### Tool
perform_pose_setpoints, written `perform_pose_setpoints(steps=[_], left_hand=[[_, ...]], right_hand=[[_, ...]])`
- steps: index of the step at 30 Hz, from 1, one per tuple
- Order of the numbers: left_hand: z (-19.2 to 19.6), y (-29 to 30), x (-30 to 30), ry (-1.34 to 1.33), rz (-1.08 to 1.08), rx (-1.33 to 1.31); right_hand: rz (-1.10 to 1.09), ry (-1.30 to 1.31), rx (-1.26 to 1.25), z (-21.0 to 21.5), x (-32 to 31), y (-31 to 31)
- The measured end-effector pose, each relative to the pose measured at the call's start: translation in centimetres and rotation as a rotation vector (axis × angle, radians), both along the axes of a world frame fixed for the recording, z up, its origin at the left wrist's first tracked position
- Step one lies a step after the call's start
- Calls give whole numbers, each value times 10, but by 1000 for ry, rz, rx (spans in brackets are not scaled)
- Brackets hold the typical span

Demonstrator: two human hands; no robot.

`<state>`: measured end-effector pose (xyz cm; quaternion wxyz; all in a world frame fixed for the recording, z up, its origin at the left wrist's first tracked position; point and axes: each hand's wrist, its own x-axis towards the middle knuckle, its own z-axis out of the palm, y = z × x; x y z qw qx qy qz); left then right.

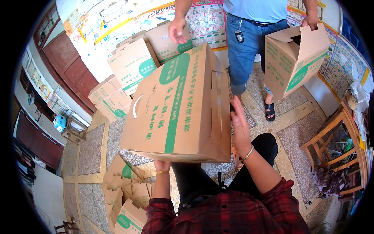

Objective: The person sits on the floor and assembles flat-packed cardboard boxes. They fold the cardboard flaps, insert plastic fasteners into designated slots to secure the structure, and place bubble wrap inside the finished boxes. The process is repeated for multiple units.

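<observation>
A large brown cardboard box (163,121) with green print is held up before me, tilted, with a white handle on its broad face. My left hand (162,166) supports it from below at the near edge; the fingers are hidden under the box. Flat and stretched out, my right hand (241,130) is beside the box's right side, palm toward it. Whether that palm touches the cardboard I cannot tell.
Facing me, a person in blue carries a cardboard box (294,62) by its top. More boxes (130,68) are stacked by the far wall. Flattened cardboard (130,214) lies at lower left. A wooden chair-like frame (339,144) stands right; a small stool (74,130) is left.
</observation>
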<state>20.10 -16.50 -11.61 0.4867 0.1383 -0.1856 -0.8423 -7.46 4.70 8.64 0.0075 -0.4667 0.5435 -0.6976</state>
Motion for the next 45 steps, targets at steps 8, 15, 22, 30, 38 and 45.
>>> perform_pose_setpoints(steps=[8,15,22,30,38,45], left_hand=[[15,-1,-3,10,-36,-61],[30,-4,-5,-10,-51,-81],[32,-1,-6,-51,-14,-93],[42,-6,-11,-36,-17,-110],[156,-46,-29,-232,11,-350],[339,-3,-109,-483,65,-738]], right_hand=[[215,-504,166,-61,4,22],[176,-343,183,-73,0,16],[81,-217,219,-61,9,16],[347,-583,-3,-64,4,18],[451,-1020,20,-83,-30,18],[196,-1196,141,-110,-52,33]])
